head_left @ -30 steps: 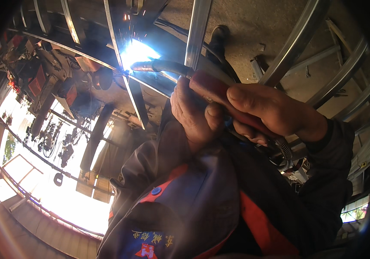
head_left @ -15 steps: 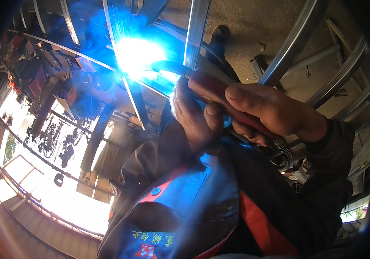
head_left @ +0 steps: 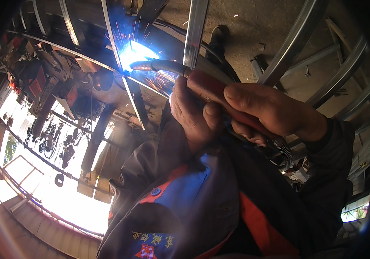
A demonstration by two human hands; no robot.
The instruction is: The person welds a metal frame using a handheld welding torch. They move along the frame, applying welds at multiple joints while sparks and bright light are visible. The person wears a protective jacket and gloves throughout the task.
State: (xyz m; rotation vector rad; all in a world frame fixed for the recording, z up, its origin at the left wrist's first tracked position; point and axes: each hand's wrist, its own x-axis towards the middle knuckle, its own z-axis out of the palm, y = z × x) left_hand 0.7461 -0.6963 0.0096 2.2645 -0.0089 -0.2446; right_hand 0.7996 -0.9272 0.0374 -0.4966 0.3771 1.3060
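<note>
- Daylight is glaring through a wide opening (head_left: pixel 77 205) over on the person's left, while dark workshop clutter (head_left: pixel 66 93) is crowding the space between it and the metalwork.
- Brown floor (head_left: pixel 258 26) is showing past the bars, with a dark shoe (head_left: pixel 221 32) resting on it.
- Several curved metal tubes (head_left: pixel 295 45) are arching across the right side.
- Close to the work, a narrow bar (head_left: pixel 112 36) is crossing a long bar (head_left: pixel 77 54), and a wider shiny bar (head_left: pixel 195 34) is rising just to the right.
- The red-handled welding torch (head_left: pixel 208 87) is slanting up and leftward, its curved neck (head_left: pixel 161 65) pointing at that crossing, where a blue-white glow (head_left: pixel 138 54) is hiding the tip.
- Orange sparks (head_left: pixel 159 80) are spraying out around the glow.
- The right hand (head_left: pixel 275 108) is keeping its grip clamped round the torch handle, thumb lying along the top; a coiled sleeve (head_left: pixel 285 149) is hanging behind it.
- The left hand (head_left: pixel 195 114) is curling close beneath the handle's front; whether its grip is closing on anything, I cannot tell.
- A dark jacket with red trim (head_left: pixel 185 194) is filling the lower middle.
</note>
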